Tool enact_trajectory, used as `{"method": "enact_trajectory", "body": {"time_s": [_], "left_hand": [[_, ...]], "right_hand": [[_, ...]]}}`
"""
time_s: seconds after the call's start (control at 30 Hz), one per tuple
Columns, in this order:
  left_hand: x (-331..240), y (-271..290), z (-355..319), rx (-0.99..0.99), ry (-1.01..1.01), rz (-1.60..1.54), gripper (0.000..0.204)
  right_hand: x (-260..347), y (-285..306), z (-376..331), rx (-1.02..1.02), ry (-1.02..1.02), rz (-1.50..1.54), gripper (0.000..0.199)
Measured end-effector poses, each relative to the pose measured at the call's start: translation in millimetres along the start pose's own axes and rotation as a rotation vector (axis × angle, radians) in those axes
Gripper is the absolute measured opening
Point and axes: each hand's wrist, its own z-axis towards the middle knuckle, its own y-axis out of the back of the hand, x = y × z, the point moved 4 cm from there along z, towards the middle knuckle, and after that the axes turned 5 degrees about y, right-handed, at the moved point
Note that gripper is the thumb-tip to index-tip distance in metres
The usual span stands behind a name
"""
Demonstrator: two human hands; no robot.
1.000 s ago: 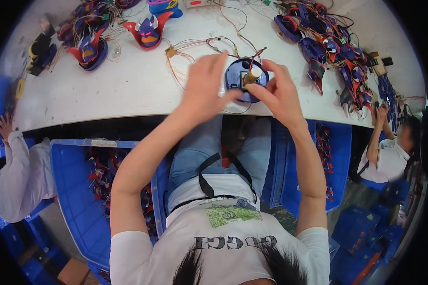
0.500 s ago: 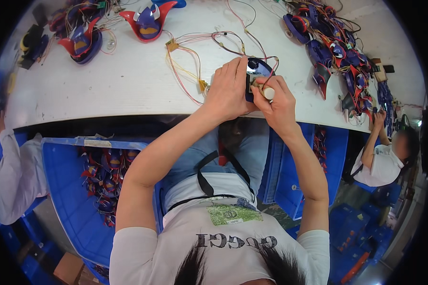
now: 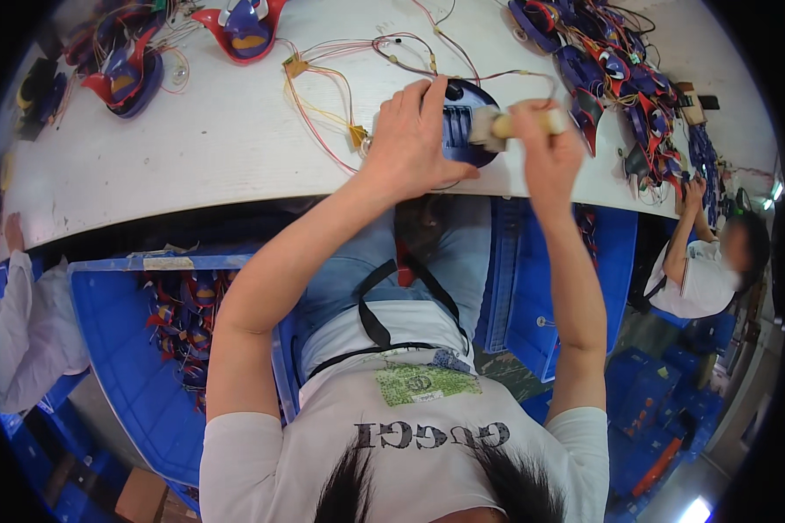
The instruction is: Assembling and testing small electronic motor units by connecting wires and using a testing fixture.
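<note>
My left hand [image 3: 414, 139] grips a dark blue plastic part [image 3: 464, 131] near the front edge of the white table [image 3: 192, 148]. My right hand [image 3: 545, 152] is closed around a small brush [image 3: 506, 124] with a pale wooden handle, its bristles against the blue part. Thin red and yellow wires [image 3: 327, 87] run from the part across the table to the left.
Red-and-blue toy shells lie at the far left [image 3: 126, 74], top centre [image 3: 240, 22] and in a heap at the right [image 3: 619, 70]. A blue crate [image 3: 122, 349] of parts stands below left, another blue crate [image 3: 567, 288] below right. Other people sit at left [image 3: 22, 331] and right [image 3: 706, 261].
My right hand has drawn rightwards with the brush, away from the left hand. The left hand still holds the blue part at the same spot on the table.
</note>
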Motion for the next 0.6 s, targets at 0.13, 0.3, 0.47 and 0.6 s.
{"method": "enact_trajectory", "body": {"time_s": [0.13,0.3,0.47,0.6], "left_hand": [[16,15,19,0.281,0.145,-0.409,0.097],[44,28,22,0.451,0.625,-1.444,0.073],[52,28,21,0.410,0.652,-1.758,0.067],[52,28,19,0.384,0.651,-1.782,0.069]], "right_hand": [[-5,33,29,-0.161,-0.354,0.352,0.026],[0,26,46,0.011,-0.490,0.671,0.031],[7,14,44,-0.022,-0.484,0.612,0.032],[3,14,43,-0.002,-0.462,0.642,0.034]]}}
